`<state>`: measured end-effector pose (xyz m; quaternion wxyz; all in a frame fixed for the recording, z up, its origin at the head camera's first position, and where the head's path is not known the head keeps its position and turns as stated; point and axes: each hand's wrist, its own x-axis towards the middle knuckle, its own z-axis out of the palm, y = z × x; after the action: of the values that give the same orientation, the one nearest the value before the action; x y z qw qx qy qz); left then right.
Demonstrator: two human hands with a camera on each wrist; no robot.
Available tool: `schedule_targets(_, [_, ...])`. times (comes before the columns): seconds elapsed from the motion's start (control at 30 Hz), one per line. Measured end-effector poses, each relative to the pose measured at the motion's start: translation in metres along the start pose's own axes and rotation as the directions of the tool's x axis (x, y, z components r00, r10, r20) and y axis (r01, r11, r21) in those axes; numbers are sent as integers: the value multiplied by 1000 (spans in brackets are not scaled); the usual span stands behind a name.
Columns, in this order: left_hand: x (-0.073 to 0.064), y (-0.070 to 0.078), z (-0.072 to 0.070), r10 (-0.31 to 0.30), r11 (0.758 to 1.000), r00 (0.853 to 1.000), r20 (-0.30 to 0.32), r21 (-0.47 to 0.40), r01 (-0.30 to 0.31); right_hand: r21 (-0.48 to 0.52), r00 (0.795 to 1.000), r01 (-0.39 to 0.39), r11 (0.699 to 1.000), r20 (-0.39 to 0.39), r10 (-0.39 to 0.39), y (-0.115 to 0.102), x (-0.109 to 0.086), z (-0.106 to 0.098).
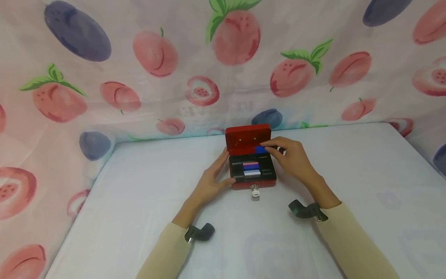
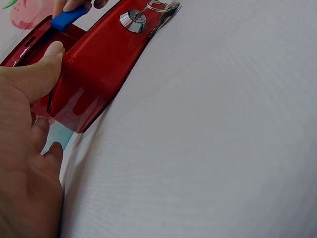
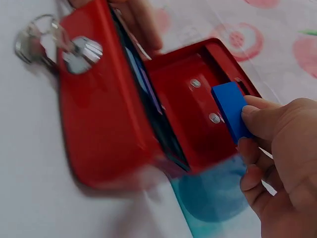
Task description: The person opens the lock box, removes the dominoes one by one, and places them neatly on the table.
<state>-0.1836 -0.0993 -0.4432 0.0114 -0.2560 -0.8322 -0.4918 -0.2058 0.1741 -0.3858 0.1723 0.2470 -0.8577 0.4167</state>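
A red cash box (image 1: pixel 253 184) stands with its lid (image 1: pixel 248 139) raised and a black tray (image 1: pixel 237 170) inside. My left hand (image 1: pixel 208 185) holds the box at its left side, thumb (image 2: pixel 47 69) on the front corner and fingers along the side. Between thumb and fingertips, my right hand (image 1: pixel 294 159) pinches a flat blue rectangular block (image 3: pixel 230 111) in front of the lid's inside, above the tray's back right. Several coloured blocks (image 1: pixel 251 167), pink, blue and white among them, lie in a row in the tray's middle.
Keys on a ring (image 1: pixel 255 193) hang from the lock (image 2: pixel 132 21) on the box's front. A white cloth (image 1: pixel 139 217) covers the table. Behind it hangs a fruit-patterned curtain (image 1: pixel 174 93). Each wrist wears a dark camera mount (image 1: pixel 304 209).
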Motion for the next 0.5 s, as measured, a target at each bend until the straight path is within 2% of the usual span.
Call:
schedule_targets(0.27, [-1, 2, -2, -3, 1000, 1000, 3, 14, 3, -23, 995, -94, 995, -15, 94, 17, -2, -19])
schedule_targets(0.5, [-1, 3, -2, 17, 1000, 1000, -6, -2, -17, -47, 979, -202, 978, -50, 199, 30, -7, -35])
